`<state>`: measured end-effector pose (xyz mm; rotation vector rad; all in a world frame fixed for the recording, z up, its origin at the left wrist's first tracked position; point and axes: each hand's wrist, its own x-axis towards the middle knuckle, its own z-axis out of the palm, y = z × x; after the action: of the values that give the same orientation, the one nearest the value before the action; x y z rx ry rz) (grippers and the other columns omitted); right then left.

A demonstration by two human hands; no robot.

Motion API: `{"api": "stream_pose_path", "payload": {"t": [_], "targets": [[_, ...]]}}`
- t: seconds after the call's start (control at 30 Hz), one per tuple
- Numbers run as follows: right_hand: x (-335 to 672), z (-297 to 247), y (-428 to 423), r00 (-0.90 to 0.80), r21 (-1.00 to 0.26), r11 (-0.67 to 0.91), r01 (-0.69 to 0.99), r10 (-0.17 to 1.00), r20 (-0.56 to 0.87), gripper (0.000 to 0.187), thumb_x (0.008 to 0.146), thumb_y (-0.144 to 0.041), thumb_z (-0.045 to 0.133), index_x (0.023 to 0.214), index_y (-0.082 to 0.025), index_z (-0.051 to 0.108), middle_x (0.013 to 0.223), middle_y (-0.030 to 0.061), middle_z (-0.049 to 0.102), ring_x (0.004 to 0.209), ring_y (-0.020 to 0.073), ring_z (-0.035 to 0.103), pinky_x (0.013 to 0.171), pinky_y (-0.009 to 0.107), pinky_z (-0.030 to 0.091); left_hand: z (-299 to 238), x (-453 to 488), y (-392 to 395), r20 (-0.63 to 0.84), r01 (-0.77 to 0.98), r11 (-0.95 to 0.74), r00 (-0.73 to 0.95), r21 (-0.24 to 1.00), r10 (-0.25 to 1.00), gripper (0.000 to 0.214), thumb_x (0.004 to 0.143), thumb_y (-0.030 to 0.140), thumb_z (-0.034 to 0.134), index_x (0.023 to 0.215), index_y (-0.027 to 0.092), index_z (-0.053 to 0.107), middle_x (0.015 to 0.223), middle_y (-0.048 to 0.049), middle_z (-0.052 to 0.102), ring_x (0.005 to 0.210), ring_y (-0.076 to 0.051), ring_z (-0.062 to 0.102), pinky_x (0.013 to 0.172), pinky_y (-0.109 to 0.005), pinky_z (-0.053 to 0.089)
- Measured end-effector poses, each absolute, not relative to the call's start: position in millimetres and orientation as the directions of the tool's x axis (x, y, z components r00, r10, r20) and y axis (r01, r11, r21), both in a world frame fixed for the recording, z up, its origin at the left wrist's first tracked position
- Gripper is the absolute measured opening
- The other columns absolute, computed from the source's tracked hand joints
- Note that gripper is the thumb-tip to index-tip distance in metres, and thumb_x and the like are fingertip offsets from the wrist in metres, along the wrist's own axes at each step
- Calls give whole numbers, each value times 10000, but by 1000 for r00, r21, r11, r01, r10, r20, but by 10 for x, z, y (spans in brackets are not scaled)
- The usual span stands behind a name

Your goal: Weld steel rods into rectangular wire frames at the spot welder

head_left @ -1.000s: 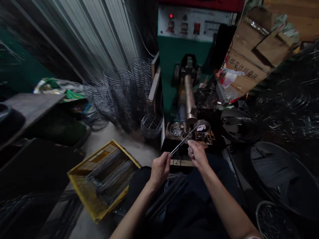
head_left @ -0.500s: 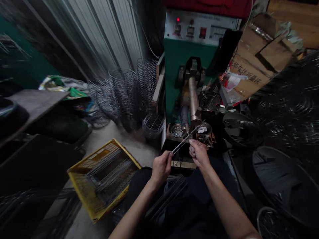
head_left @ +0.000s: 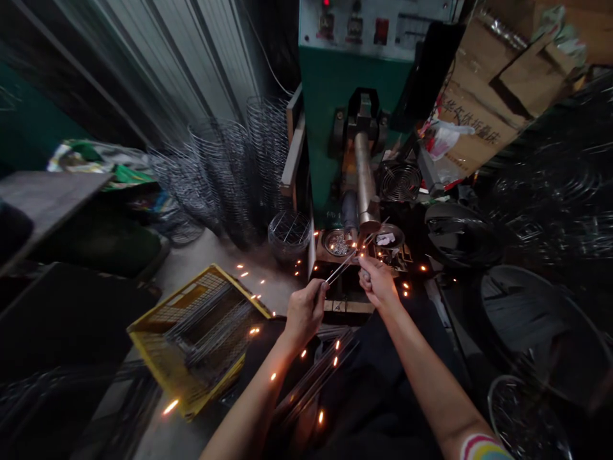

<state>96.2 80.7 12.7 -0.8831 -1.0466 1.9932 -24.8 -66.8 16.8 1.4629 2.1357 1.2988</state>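
My left hand (head_left: pixel 305 310) is closed around the near end of a thin metal wire rod (head_left: pixel 340 266), which looks doubled. The rod slants up and away to the tip of a spot welder (head_left: pixel 366 182), where orange sparks fly. My right hand (head_left: pixel 378 281) pinches near the rod, just below the welder's tip; what its fingers hold is hidden. A dish of small metal parts (head_left: pixel 338 244) sits left of the tip. Several more wire rods (head_left: pixel 318 370) lie across my lap.
A yellow crate (head_left: pixel 160 377) holding wire pieces stands on the floor at left. Stacked wire baskets (head_left: pixel 218 160) rise behind it. A cardboard box (head_left: pixel 483 121) leans at upper right, with dark round tubs (head_left: pixel 527 281) below. Sparks scatter over crate and lap.
Bright sparks have appeared at the welder's tip and spread over the floor, crate and my arms. The view has tilted slightly downward; both hands keep nearly the same place by the welder.
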Motion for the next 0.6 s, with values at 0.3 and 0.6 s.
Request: {"api": "stream_pose_path", "payload": {"t": [0.3, 0.6], "targets": [[1050, 151, 981, -433, -919, -320, -232, 880, -197, 395, 587, -472, 833, 699, -176, 596, 422, -107, 390, 356, 19, 260, 332, 148, 173, 124, -287, -398, 296, 630, 51, -433, 775, 851, 257, 956, 314, 434, 846, 186, 627, 638, 1, 615, 541, -110, 545, 555, -206, 370], [1058, 94, 1083, -465, -933, -307, -190, 865, -190, 367, 666, -497, 780, 755, -163, 657, 448, -95, 400, 368, 25, 259, 345, 158, 172, 184, -391, -299, 298, 616, 24, -414, 788, 860, 261, 948, 320, 452, 837, 179, 641, 637, 5, 623, 530, -100, 539, 547, -194, 375]]}}
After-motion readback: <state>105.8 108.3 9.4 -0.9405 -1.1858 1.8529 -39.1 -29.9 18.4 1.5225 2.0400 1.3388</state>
